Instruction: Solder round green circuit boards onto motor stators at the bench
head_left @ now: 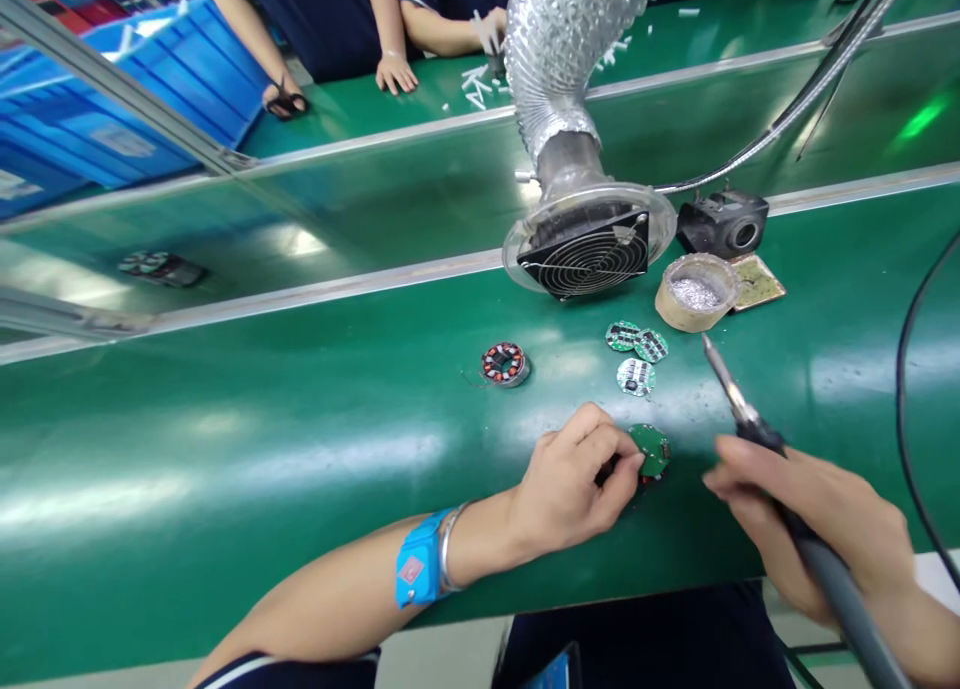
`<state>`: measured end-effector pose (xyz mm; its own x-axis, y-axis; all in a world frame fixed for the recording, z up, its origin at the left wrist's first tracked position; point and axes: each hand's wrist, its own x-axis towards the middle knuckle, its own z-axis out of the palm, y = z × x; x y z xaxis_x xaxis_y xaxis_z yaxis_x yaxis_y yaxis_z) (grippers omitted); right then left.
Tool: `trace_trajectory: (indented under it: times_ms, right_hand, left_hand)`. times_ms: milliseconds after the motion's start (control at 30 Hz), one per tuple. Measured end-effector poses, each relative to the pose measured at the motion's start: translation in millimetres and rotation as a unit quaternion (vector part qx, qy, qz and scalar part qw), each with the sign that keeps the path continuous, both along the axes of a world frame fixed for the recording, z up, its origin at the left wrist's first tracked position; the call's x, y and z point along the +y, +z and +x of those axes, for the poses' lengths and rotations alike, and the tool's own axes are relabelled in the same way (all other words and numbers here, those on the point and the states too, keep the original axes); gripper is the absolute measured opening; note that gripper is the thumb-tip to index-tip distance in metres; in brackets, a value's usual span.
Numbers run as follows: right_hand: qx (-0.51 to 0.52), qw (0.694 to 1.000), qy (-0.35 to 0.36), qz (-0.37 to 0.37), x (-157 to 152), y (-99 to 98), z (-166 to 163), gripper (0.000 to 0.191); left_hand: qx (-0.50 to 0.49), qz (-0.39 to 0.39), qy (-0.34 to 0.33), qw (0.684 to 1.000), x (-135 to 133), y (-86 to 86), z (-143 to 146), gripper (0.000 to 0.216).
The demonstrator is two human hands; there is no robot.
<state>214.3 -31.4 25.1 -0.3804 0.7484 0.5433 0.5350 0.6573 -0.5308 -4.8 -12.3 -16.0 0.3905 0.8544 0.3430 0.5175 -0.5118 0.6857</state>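
My left hand is closed at the edge of a round green circuit board, pinching it near the front of the bench. Something with a bit of red shows just under that board, mostly hidden. In my right hand is a soldering iron, its tip pointing up and left, apart from the board. Several loose round circuit boards lie beyond my left hand. Left of them sits a motor stator with copper windings and a thin wire sticking out.
A fume extractor on a silver duct hangs over the bench. Behind the boards stand a round pot, a yellowish pad and a black holder. A cable loops at right. Co-workers' hands are across the bench, near a blue bin.
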Motion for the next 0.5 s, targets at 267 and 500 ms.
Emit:
trace_trajectory:
  times_ms: [267,500]
  right_hand:
    - [-0.109,0.981,0.136,-0.089,23.4,-17.6,-12.3,0.026]
    - [-0.071,0.997,0.014,0.009,2.5,-32.5,-22.7,0.017]
  left_hand:
    - [-0.064,-0.043,-0.024,0.997,-1.9,-0.1,-3.8,0.006]
    - [-0.086,-0.060,-0.045,0.993,0.3,-4.3,-5.5,0.007]
